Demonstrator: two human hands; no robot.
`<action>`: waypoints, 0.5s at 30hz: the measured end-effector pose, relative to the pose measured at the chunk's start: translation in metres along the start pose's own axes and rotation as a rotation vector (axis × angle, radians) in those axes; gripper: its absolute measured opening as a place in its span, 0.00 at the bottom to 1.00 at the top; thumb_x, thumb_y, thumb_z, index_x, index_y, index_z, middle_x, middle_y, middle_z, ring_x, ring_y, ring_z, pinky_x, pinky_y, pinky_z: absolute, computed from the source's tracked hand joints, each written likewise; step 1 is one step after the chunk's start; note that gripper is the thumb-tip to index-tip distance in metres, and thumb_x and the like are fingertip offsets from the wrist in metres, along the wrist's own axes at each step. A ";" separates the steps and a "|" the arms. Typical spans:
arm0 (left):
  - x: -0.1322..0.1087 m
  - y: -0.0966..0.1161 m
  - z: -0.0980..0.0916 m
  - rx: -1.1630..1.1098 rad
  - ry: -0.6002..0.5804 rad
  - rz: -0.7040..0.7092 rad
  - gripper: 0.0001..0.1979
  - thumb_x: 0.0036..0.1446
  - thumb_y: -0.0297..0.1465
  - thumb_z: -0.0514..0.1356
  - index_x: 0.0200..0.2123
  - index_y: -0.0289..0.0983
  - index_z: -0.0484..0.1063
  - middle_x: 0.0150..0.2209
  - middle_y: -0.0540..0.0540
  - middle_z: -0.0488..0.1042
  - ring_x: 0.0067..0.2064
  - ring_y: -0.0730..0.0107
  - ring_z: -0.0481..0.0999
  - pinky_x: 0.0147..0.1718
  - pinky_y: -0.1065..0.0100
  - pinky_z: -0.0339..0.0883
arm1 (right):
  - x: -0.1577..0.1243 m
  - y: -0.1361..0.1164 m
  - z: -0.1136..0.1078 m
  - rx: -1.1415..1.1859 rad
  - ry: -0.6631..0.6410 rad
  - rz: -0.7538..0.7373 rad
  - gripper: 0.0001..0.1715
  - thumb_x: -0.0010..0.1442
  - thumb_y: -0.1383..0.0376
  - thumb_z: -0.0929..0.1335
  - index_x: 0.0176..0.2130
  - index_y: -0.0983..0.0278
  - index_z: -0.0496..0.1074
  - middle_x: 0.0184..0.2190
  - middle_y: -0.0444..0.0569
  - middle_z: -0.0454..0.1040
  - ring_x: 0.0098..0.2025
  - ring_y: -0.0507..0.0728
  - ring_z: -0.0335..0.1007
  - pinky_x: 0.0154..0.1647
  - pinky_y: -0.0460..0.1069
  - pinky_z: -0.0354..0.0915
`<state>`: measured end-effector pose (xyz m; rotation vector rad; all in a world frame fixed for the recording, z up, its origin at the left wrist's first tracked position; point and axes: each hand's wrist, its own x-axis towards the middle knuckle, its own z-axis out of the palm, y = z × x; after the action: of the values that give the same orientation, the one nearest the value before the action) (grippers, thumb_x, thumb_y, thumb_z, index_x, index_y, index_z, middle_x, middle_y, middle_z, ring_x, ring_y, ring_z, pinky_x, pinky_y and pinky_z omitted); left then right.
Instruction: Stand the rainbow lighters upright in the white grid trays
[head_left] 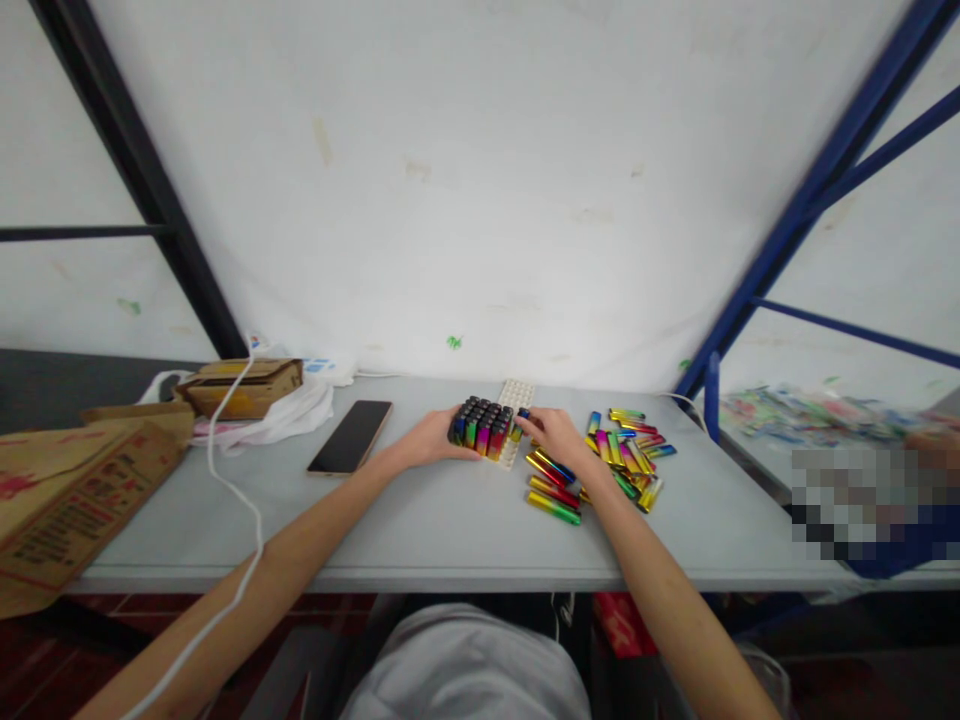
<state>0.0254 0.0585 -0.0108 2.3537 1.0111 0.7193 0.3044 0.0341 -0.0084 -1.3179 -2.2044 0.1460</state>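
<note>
A tight block of upright, shiny multicoloured tubes (484,430) with black tops, lighter-like in shape, stands on a pale perforated tray (517,392). Wrapped round the left side of this block is my left hand (433,440), its thumb near the front. My right hand (553,432) is at the block's right side, fingers pinched on a single tube (517,432) with a dark blue end. Loose metallic tubes (553,508) in red, yellow, green and blue lie by my right wrist, with more of them beyond the forearm.
A phone (350,437) lies left of my left hand. Farther left are an open cardboard box (82,490), a smaller carton (244,388) and a white plastic bag (300,415). A white cable (251,510) hangs across the left side. Blue frame posts (780,235) rise at right.
</note>
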 end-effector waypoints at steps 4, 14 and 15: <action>0.000 0.000 0.000 -0.001 -0.005 0.008 0.42 0.44 0.50 0.73 0.59 0.36 0.69 0.55 0.43 0.78 0.54 0.50 0.77 0.55 0.60 0.69 | -0.003 -0.003 -0.010 0.017 -0.066 -0.059 0.23 0.70 0.51 0.64 0.35 0.66 0.76 0.30 0.50 0.78 0.31 0.55 0.70 0.35 0.48 0.62; -0.001 -0.001 0.000 0.009 -0.005 0.012 0.42 0.44 0.51 0.72 0.58 0.36 0.69 0.55 0.43 0.78 0.54 0.50 0.77 0.54 0.60 0.69 | -0.023 0.036 -0.055 -0.114 -0.160 0.130 0.12 0.63 0.61 0.70 0.42 0.65 0.81 0.42 0.56 0.81 0.45 0.61 0.76 0.51 0.52 0.66; -0.001 -0.001 -0.001 0.010 -0.004 0.010 0.42 0.44 0.51 0.72 0.58 0.36 0.69 0.55 0.43 0.78 0.54 0.49 0.77 0.54 0.61 0.70 | -0.024 0.038 -0.056 -0.117 -0.212 0.141 0.12 0.62 0.60 0.72 0.41 0.65 0.82 0.42 0.56 0.81 0.44 0.62 0.76 0.50 0.52 0.67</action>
<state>0.0241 0.0589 -0.0112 2.3691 1.0042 0.7144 0.3709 0.0228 0.0148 -1.5878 -2.3238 0.2227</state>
